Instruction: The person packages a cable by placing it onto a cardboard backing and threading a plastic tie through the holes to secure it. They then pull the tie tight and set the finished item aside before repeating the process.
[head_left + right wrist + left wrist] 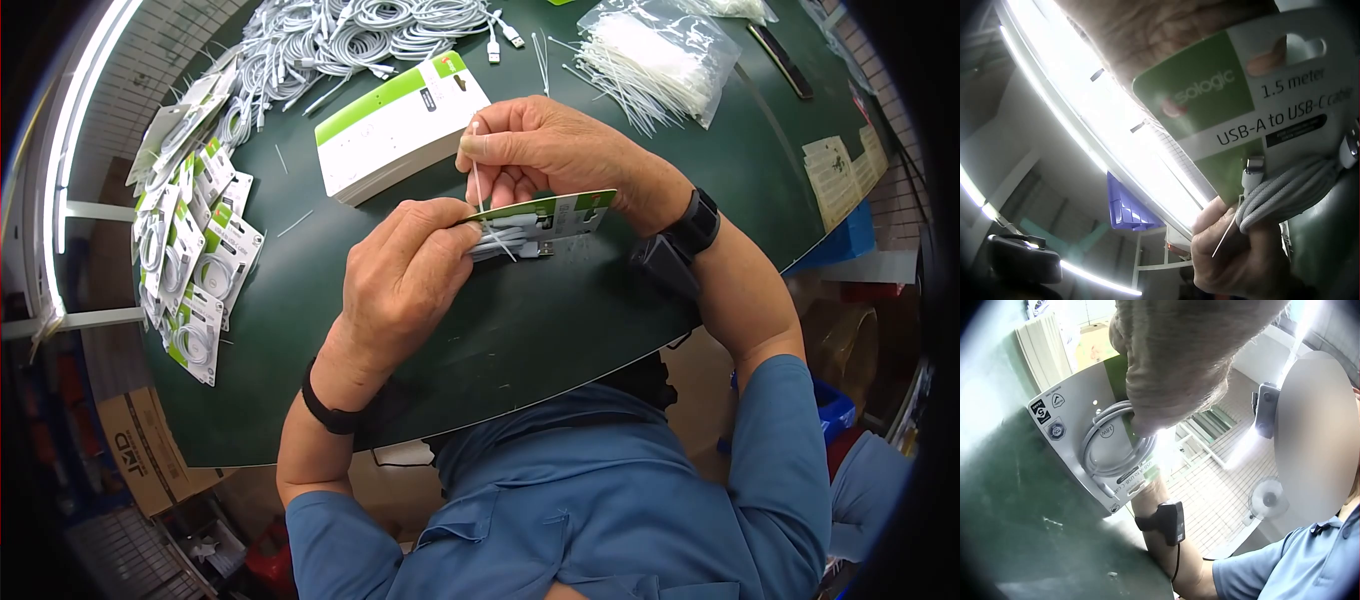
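Over the green table (540,345), near its front edge, a printed card (575,214) w/ coiled grey cable (505,238) is held up, tilted. L hand (405,265): fingers curled, pinching the card + coil at one end. R hand (548,145): thumb + index closed together on a thin white zip tie (479,180), other fingers loosely bent; tie runs from there down to the card edge, thin white end sticking out by the coil. R wrist cam: card reads "1.5 meter USB-A to USB-C cable". Just beyond the hands: card stack (400,130). Loose cable pile (335,45) behind it, bag of ties (655,60) far R, carded cables (195,260) heaped L.
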